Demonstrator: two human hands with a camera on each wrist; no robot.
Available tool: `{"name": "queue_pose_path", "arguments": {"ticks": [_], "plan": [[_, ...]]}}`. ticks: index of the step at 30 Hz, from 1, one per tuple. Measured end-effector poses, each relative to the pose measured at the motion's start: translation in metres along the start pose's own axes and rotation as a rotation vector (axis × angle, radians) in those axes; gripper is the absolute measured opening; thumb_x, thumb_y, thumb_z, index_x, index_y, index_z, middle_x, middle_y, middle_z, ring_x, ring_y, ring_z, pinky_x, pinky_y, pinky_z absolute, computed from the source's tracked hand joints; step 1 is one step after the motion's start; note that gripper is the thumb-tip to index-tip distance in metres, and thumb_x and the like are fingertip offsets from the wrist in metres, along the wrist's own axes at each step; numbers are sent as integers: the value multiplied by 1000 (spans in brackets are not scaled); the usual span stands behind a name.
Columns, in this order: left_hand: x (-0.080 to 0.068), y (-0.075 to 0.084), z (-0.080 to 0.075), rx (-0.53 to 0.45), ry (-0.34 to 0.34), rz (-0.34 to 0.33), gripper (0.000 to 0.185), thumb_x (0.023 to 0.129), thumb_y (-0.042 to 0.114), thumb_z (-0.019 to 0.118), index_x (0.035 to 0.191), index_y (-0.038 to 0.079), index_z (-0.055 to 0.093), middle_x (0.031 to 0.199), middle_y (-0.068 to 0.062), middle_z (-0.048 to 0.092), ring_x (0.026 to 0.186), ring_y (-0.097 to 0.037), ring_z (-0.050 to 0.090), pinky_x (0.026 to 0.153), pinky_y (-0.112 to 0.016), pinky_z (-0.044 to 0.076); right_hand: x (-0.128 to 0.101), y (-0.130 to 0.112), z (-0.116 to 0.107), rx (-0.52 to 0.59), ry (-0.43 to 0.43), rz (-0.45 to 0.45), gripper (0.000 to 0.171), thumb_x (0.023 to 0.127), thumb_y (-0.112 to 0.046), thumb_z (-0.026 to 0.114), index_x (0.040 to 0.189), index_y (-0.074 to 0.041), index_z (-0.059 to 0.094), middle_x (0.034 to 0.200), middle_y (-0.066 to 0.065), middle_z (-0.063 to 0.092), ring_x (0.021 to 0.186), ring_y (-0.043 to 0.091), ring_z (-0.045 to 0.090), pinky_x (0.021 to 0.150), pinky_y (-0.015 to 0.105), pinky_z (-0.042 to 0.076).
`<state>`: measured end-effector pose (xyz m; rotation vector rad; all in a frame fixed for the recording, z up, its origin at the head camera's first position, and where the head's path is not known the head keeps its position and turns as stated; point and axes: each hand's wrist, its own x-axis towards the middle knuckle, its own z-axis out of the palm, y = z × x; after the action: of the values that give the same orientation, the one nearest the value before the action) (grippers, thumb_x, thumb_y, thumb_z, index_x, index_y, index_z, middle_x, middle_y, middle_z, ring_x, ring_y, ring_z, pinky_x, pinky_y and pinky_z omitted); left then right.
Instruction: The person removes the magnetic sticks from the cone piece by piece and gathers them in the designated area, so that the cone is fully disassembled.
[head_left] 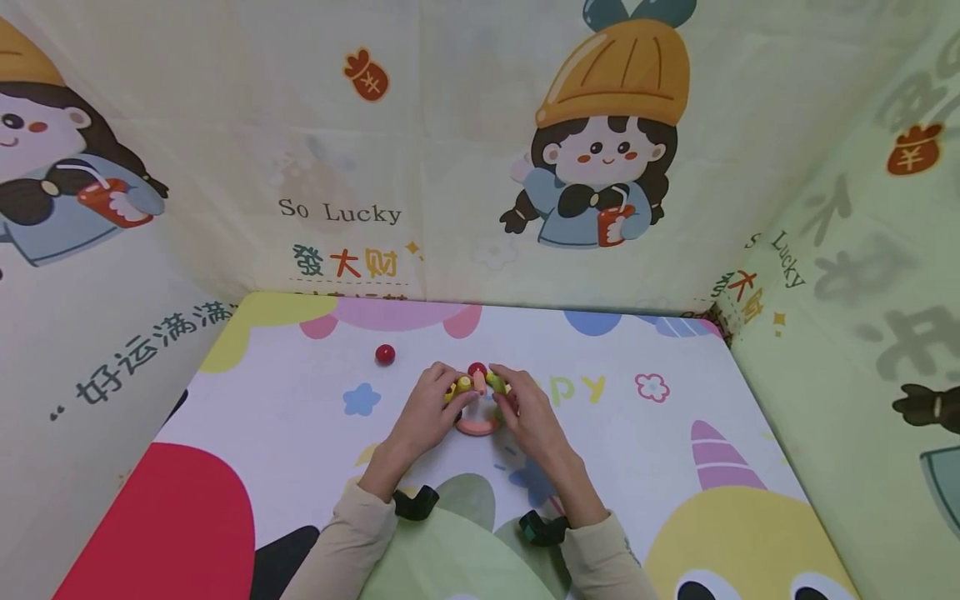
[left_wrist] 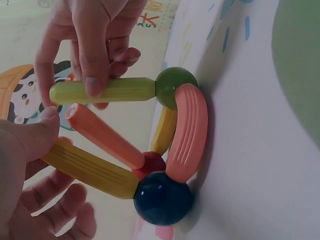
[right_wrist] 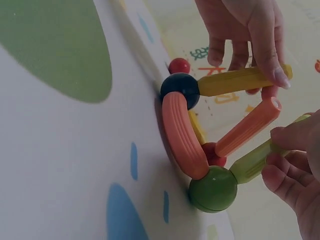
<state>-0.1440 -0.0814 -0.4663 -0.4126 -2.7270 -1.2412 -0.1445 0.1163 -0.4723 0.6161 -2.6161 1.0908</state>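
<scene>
A small magnetic-rod-and-ball frame stands on the table between both hands. Its curved pink rod (left_wrist: 188,135) joins a dark blue ball (left_wrist: 163,198) to a green ball (right_wrist: 213,189). A red ball (right_wrist: 214,154) sits at the back, with a yellow piece partly hidden beside it. My left hand (head_left: 426,408) pinches the top of a yellow rod (right_wrist: 235,82) that rises from the blue ball. With thumb and fingers, my right hand (head_left: 536,417) pinches a light green rod (left_wrist: 115,90) on the green ball. Between them, an orange rod (right_wrist: 249,126) slants up from the red ball, its tip free.
A loose red ball (head_left: 385,355) lies on the table, left of and beyond the hands. The tabletop (head_left: 300,400) carries a printed cartoon pattern. Printed cloth walls (head_left: 450,167) rise at the back and sides.
</scene>
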Motion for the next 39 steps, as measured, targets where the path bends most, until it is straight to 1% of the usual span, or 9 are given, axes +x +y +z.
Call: {"name": "queue_pose_path", "arguments": {"ticks": [2,5,7,9,15,20,25,33,39], "plan": [[-1,-1,-2,-4,13,-17,30,92,26,73,115,9,69,107,-3,58,96,-19,54,82,-31,53,0,0,-2,6,3,6,50,92,-5,69,139,-12,54,113,7,63,81,11,53,69,21,52],[-3,-3,-6,-17,35,-31,33,91,26,74,118,8,69,102,-2,57,85,-16,53,71,-23,49,-1,-1,-6,18,12,18,46,93,-5,68,136,-10,54,114,8,61,81,11,54,69,22,53],[-5,-3,-8,-22,49,-30,32,90,26,75,116,8,70,99,-1,57,80,-14,51,64,-19,45,-1,-1,-8,22,15,28,45,92,-6,69,135,-9,55,113,8,60,80,12,53,67,22,53],[-8,-3,-12,-24,61,-26,30,89,23,76,114,7,70,97,-1,56,78,-12,50,62,-18,44,-2,0,-9,28,16,41,44,92,-5,70,133,-9,55,112,7,60,79,13,54,66,22,53],[-17,-8,-22,10,81,-16,30,87,19,78,112,4,69,98,-3,59,79,-14,52,65,-17,48,-6,4,-15,45,18,54,40,91,-4,71,127,-4,54,110,10,59,81,19,58,71,35,59],[-24,-15,-31,32,90,-33,27,86,18,79,109,7,70,96,-3,61,78,-13,54,67,-18,50,-10,8,-21,32,24,85,37,91,-6,71,123,-4,54,104,8,60,82,15,59,72,32,59],[-33,-22,-37,50,77,-77,27,87,19,79,110,8,70,98,-3,64,80,-13,55,72,-20,52,-16,14,-27,26,26,99,37,89,-5,73,121,-3,55,103,8,61,81,13,60,73,33,59],[-44,-35,-40,82,26,-176,30,86,19,80,112,6,71,101,-4,66,83,-14,54,75,-23,53,-30,30,-34,-47,57,32,34,84,-6,79,113,-3,60,104,9,64,81,16,62,70,37,59],[-48,-44,-39,107,-2,-211,26,87,17,78,110,7,73,103,-5,68,88,-16,58,81,-32,56,-40,42,-36,-80,54,22,32,83,-7,81,109,-3,64,101,9,65,84,16,61,73,35,58]]}}
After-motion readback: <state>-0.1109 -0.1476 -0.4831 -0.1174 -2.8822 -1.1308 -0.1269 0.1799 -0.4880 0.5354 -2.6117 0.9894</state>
